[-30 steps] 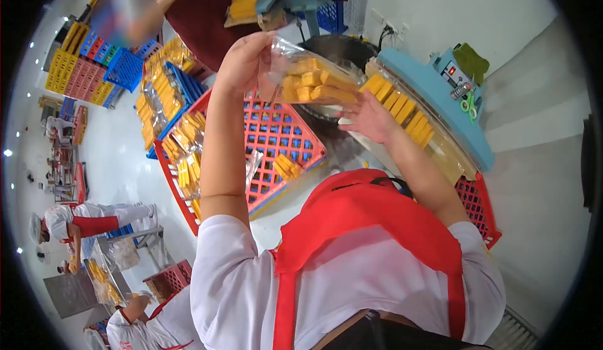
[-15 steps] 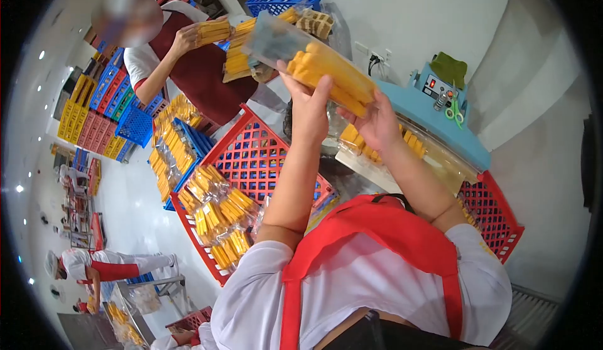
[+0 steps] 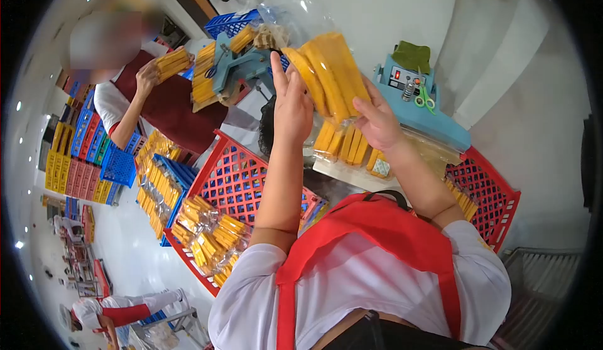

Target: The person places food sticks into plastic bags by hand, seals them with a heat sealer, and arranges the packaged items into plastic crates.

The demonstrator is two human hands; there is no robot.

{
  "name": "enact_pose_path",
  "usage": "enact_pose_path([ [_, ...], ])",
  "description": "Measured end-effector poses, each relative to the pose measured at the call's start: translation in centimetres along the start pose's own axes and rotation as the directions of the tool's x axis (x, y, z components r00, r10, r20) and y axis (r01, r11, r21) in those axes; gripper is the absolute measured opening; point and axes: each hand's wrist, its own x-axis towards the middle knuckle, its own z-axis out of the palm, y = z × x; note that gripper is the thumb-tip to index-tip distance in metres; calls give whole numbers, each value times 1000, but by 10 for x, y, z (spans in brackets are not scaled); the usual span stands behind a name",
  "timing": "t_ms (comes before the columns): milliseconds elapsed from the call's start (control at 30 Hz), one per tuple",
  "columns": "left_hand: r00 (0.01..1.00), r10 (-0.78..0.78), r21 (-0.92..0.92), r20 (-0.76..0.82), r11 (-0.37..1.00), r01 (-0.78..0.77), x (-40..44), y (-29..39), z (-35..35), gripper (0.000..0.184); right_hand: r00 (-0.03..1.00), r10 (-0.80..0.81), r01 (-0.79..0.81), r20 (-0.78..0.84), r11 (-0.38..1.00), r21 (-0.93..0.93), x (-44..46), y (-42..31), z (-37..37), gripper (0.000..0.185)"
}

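Observation:
A clear plastic bag of yellow sticks (image 3: 331, 77) is raised in front of me, its loose upper film above the sticks. My right hand (image 3: 380, 119) grips the bag's lower right side, thumb on the near face. At its left edge is my left hand (image 3: 294, 106), one finger stretched upward and the others partly hidden against the bag. Below, more bagged yellow sticks (image 3: 345, 146) lie on a pale board (image 3: 336, 172) in front of a light-blue sealing machine (image 3: 433, 121).
Green scissors (image 3: 425, 101) and a green cloth (image 3: 411, 57) rest on the machine. Left of me, a red crate (image 3: 235, 168) stands beside bagged sticks (image 3: 210, 234). Across from me a person in a maroon apron (image 3: 173, 108) holds yellow sticks. Another red crate (image 3: 490, 193) is on the right.
The bag has turned from slanting leftward to nearly upright, with its loose film now upward. My left hand has shifted to the bag's left edge, a finger extended. The view has turned slightly.

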Motion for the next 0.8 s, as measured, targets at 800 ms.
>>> enact_pose_path([
  [800, 806, -592, -796, -10, 493, 352, 7, -33, -16, 37, 948, 297, -301, -111, 734, -609, 98, -19, 1, 40],
])
